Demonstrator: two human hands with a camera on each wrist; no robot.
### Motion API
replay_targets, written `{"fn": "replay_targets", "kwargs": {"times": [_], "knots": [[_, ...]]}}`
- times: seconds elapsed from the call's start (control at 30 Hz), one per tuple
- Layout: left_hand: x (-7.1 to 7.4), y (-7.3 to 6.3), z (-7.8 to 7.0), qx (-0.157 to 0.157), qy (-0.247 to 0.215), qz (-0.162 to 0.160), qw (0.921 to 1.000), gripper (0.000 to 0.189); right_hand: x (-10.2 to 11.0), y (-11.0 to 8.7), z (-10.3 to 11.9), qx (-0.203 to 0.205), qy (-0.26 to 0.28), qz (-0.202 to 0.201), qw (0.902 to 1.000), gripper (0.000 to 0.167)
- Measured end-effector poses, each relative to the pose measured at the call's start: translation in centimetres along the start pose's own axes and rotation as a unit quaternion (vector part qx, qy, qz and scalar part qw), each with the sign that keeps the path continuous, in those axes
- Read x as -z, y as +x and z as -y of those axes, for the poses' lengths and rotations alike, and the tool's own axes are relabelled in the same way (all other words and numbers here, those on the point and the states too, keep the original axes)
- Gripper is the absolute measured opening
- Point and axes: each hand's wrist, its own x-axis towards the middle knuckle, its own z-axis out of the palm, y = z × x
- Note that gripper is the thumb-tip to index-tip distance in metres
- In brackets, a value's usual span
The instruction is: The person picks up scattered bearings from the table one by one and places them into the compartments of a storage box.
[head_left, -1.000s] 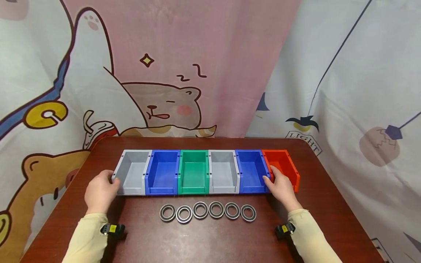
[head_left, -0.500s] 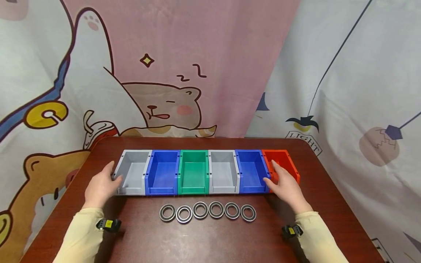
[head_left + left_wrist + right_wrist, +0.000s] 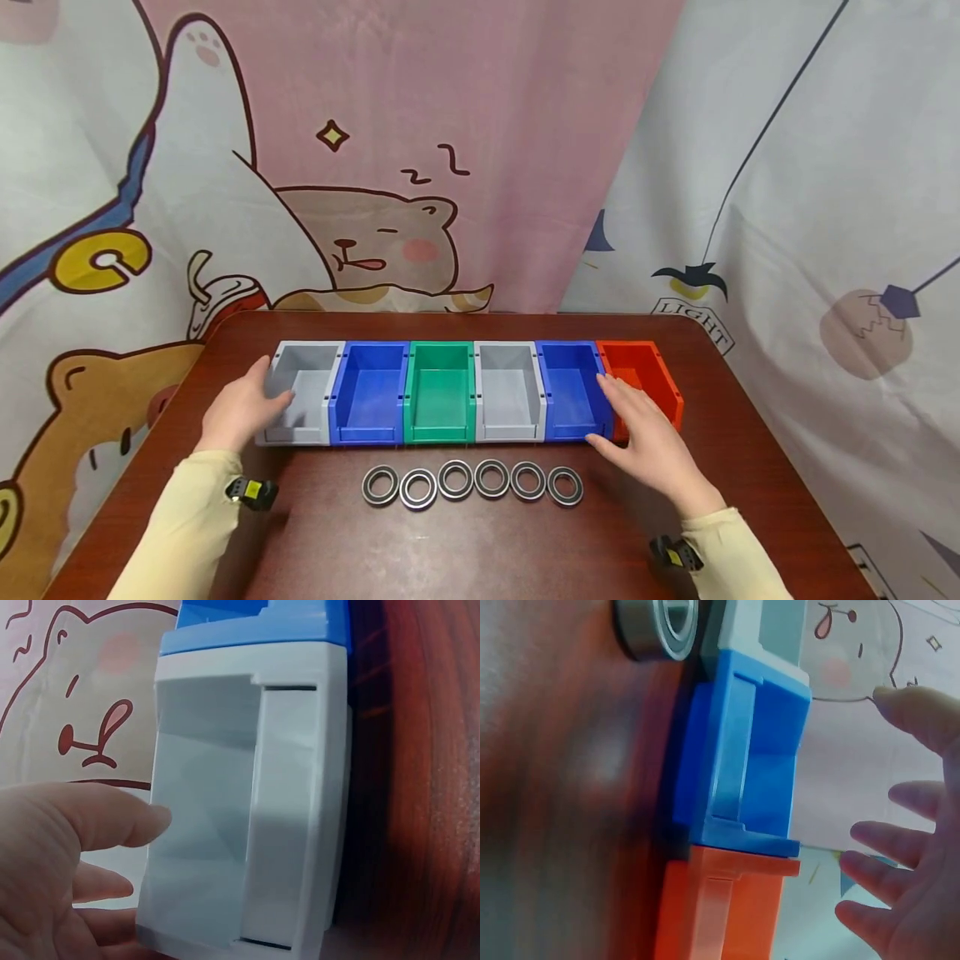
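My left hand (image 3: 242, 410) hovers with spread fingers at the left end of a row of plastic bins, beside the leftmost grey bin (image 3: 202, 802). My right hand (image 3: 651, 435) is also spread and holds nothing; it overlaps the red bin (image 3: 647, 371) and the edge of the right blue bin (image 3: 731, 750) in the head view. Between them the row runs on with another blue bin (image 3: 371, 392), a green bin (image 3: 440, 392) and a second grey bin (image 3: 510, 392). Several steel ball bearings (image 3: 492, 479) lie side by side in front of the bins.
The bins stand on a dark reddish-brown table (image 3: 450, 550), set back toward its far edge. Behind the table hangs a curtain (image 3: 525, 167) with cartoon animals. A small black camera is strapped on each wrist, over pale yellow sleeves (image 3: 176, 525).
Both hands have let go of the ends of the bin row and their fingers have spread. The right hand has lifted back toward the person; the left has shifted slightly right. Bins and bearings stay put.
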Motion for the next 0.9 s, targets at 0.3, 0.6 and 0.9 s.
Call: {"fn": "replay_targets", "kwargs": {"times": [0.3, 0.6, 0.9], "knots": [[0.0, -0.1, 0.2, -0.025, 0.021, -0.017, 0.9993, 0.064, -0.6, -1.8, 0.8, 0.049, -0.016, 0.012, 0.9986, 0.090], [-0.3, -0.3, 0.5, -0.027, 0.019, -0.040, 0.9986, 0.064, -2.0, -3.0, 2.1, 0.099, -0.024, 0.024, 0.9945, 0.088], [-0.7, -0.1, 0.8, -0.020, 0.008, -0.041, 0.9989, 0.066, -3.4, -3.6, 2.8, 0.106, -0.034, 0.044, 0.9928, 0.081]]}}
